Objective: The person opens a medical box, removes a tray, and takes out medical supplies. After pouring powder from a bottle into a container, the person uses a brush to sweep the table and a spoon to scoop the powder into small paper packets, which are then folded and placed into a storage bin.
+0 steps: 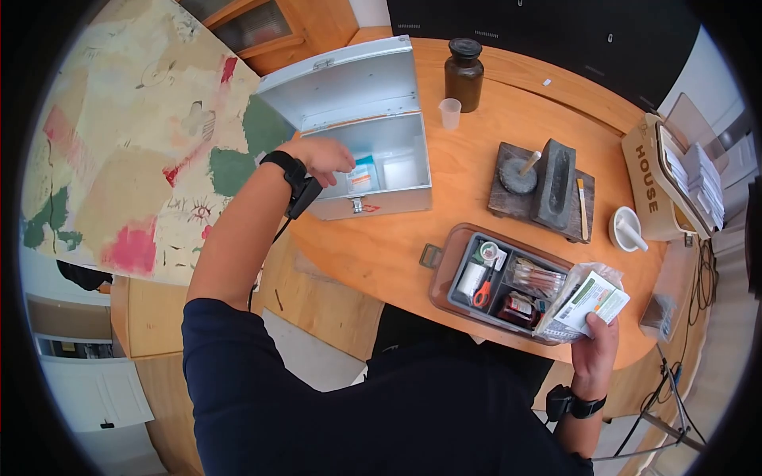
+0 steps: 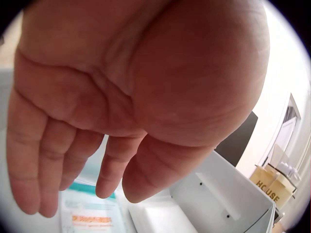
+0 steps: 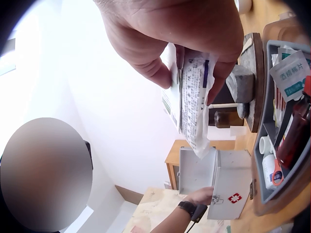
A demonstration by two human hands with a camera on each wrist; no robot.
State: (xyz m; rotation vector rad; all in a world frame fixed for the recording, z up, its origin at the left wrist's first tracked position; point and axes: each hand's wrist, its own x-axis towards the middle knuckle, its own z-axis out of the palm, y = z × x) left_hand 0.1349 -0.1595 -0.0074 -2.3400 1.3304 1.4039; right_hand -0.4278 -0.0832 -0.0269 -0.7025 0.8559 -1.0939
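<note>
My left hand (image 1: 321, 159) reaches over the open white metal first-aid case (image 1: 317, 208). In the left wrist view its fingers (image 2: 53, 170) hang fairly straight, nothing between them. Below them, inside the case, lies a white and teal packet (image 1: 363, 176) with orange print; beside it is a plain white block (image 1: 405, 171). My right hand (image 1: 599, 349) pinches a stack of plastic-wrapped packets (image 1: 589, 303), thumb on the white and green top one. They overlap the right end of a grey tray (image 1: 459, 301) holding red-handled scissors (image 1: 482, 295), wrapped swabs (image 1: 536, 276) and a tape roll (image 1: 487, 251).
A brown glass jar (image 1: 463, 83) and a small clear cup (image 1: 450, 115) stand behind the case. To the right are a stone trough (image 1: 556, 186) on a dark board, a white mortar (image 1: 624, 228) and a HOUSE box (image 1: 647, 170). A painted board (image 1: 143, 135) lies left.
</note>
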